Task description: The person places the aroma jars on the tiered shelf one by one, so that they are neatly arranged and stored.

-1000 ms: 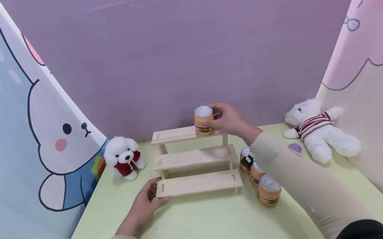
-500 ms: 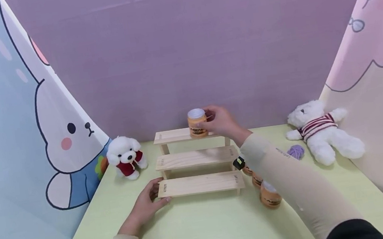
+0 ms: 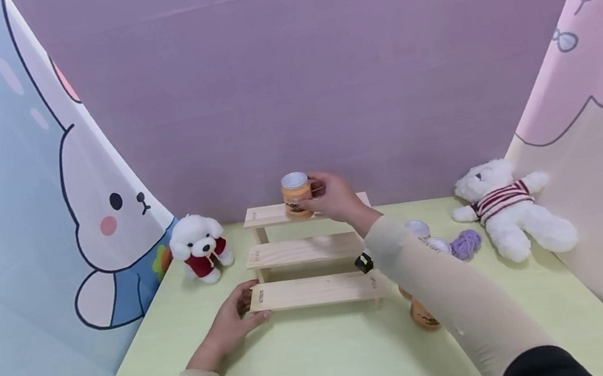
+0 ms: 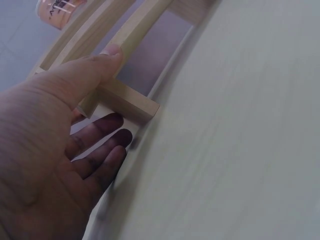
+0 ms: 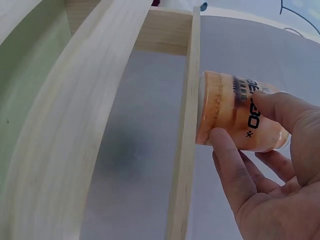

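Note:
My right hand [image 3: 337,199] grips an orange jar [image 3: 296,204] with a pale lid and dark lettering. The jar stands upright at the top step of a three-tier wooden shelf [image 3: 314,290], left of that step's middle. Seen from the right wrist, its base meets the board, and my thumb and fingers [image 5: 232,172] lie around its side. My left hand [image 3: 230,322] holds the left end of the bottom step. In the left wrist view the thumb [image 4: 97,67] presses the board's front edge, while the other fingers are behind the support.
More orange jars [image 3: 424,316] stand right of the shelf, partly hidden by my right forearm. Purple yarn [image 3: 465,245] and a white plush bear [image 3: 513,206] lie farther right. A white plush dog [image 3: 199,247] sits left of the shelf. A purple backdrop [image 3: 289,89] rises behind.
My right hand has moved left along the top step with the jar, from right of its middle to left of it. The left hand keeps its place on the bottom step.

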`<state>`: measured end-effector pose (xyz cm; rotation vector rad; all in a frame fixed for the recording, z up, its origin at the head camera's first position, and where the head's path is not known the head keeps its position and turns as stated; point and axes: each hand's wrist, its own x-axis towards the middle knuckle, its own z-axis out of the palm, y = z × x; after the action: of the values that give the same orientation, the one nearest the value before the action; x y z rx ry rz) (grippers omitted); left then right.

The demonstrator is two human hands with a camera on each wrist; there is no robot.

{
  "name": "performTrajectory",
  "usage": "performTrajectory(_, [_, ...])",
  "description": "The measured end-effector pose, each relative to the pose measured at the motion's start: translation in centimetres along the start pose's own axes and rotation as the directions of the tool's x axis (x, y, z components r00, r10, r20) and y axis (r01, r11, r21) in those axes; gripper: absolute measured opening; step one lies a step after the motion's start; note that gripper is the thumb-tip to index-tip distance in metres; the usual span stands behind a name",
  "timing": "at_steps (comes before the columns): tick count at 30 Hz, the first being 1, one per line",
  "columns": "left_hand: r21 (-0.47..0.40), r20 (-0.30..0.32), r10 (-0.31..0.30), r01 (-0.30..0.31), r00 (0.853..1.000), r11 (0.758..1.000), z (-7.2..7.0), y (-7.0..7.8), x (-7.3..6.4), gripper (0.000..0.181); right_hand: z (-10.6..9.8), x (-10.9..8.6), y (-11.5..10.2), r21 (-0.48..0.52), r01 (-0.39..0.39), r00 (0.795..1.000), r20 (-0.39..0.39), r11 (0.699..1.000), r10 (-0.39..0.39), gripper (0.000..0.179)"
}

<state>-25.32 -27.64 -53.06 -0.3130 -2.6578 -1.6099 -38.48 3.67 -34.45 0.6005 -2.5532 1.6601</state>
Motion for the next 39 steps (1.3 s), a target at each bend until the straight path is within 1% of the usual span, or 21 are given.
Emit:
performTrajectory(6, [-0.027,-0.001,0.002,-0.002,1.000,1.000,0.1,0.1,-0.1,0.075,1.4,0.5,-0.3,-0.031,0.017,1.000,-0.010,0.999,-0.018,0.075])
performTrajectory(14, [-0.011,0.005,0.002,-0.002,1.000,1.000,0.0,0.0,0.1,0.075,2.3,0.7,-0.6,-0.033,0.015,1.000,-0.011,0.999,-0.016,0.073])
performTrajectory(24, [-0.029,0.007,-0.001,0.002,1.000,1.000,0.0,0.2,0.1,0.074,2.8,1.0,-0.5,-0.015,-0.006,1.000,-0.015,1.000,0.006,0.073])
performTrajectory(30, [-0.033,0.000,0.005,-0.005,1.000,0.999,0.0,0.0,0.2,0.074,2.9,1.0,-0.6,-0.016,-0.020,1.000,-0.022,1.000,0.019,0.073])
performTrajectory(39, [-0.048,-0.001,0.007,-0.007,1.000,0.999,0.1,-0.3,0.4,0.075,2.7,0.8,-0.3,-0.006,-0.006,1.000,-0.009,1.000,0.006,0.075])
